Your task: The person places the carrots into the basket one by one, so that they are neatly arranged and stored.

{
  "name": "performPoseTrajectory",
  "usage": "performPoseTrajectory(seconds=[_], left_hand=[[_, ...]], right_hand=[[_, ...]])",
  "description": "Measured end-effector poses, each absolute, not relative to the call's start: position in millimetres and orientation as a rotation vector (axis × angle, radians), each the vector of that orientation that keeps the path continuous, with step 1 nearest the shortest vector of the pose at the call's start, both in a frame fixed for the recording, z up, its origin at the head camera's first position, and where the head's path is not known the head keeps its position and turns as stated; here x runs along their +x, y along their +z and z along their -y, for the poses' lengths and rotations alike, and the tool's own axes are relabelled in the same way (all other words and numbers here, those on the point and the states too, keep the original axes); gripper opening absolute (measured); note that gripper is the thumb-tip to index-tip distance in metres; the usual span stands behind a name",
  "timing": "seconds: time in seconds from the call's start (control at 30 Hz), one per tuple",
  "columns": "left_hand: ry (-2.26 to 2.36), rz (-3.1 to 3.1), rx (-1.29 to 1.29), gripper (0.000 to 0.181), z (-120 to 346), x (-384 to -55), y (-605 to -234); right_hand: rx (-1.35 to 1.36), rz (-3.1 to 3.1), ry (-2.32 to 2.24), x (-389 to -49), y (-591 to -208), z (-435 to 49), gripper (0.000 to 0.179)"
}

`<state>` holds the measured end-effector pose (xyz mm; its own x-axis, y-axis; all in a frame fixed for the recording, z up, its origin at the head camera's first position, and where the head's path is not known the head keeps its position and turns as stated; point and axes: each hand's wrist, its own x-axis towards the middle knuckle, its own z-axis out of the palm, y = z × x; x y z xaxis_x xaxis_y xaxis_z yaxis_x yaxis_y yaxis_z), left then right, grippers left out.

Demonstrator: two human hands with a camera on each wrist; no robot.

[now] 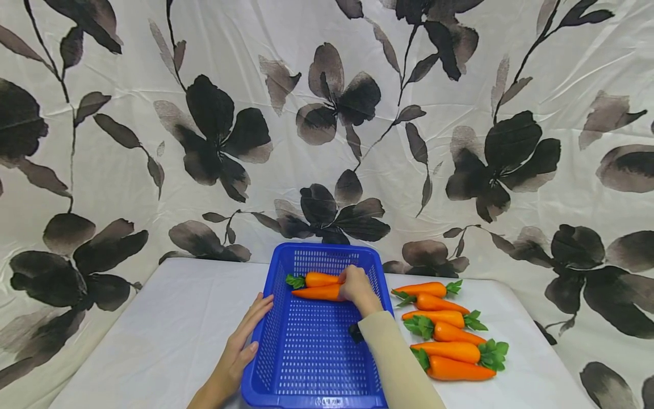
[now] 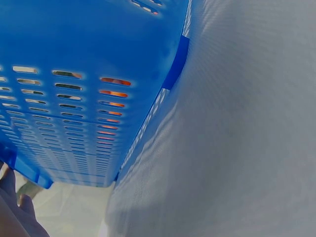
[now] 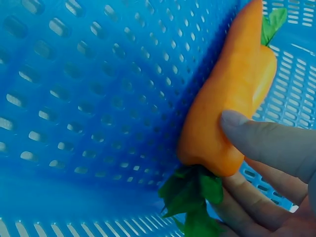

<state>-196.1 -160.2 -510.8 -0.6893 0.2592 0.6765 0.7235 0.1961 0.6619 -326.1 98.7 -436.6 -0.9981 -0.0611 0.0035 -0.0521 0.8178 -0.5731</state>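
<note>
A blue perforated plastic basket [image 1: 311, 358] stands on the white table. Inside, near its far end, my right hand [image 1: 357, 287] holds an orange carrot [image 1: 314, 292] by its thick leafy end. The right wrist view shows the thumb [image 3: 266, 140] on top of this carrot and the other fingers beneath it, with green leaves [image 3: 192, 197] hanging below. Just behind it lies a second carrot [image 1: 318, 279], pointing the opposite way. My left hand [image 1: 240, 343] rests against the basket's left side, fingers extended along the rim; its fingers [image 2: 24, 217] also show in the left wrist view.
Right of the basket, several carrots [image 1: 455, 350] lie in a column on the table [image 1: 179, 318], their leafy ends alternating left and right. A white cloth with dark flowers [image 1: 219, 136] hangs behind the table. A small black object [image 1: 355, 333] sits at the right wrist.
</note>
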Motion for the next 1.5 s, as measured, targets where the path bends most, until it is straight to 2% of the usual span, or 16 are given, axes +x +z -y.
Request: performPoseTrajectory(seconds=[0.43,0.73,1.17,1.5], left_hand=[[-1.511,2.069,-0.909,0.060,162,-197,-512],[-1.512,2.047,-0.926,0.059,161,-197,-512],[-1.502,2.040,-0.941,0.058,161,-197,-510],[-1.492,2.002,-0.966,0.058,161,-198,-512]], right_hand=[[-0.138,-2.961,-1.042,-325,-429,-98,0.030],[-0.252,-2.952,-1.263,-318,-394,-109,0.029],[-0.354,-2.878,-1.534,-277,-336,-139,0.033],[-0.600,-2.843,-1.739,-237,-327,-180,0.030]])
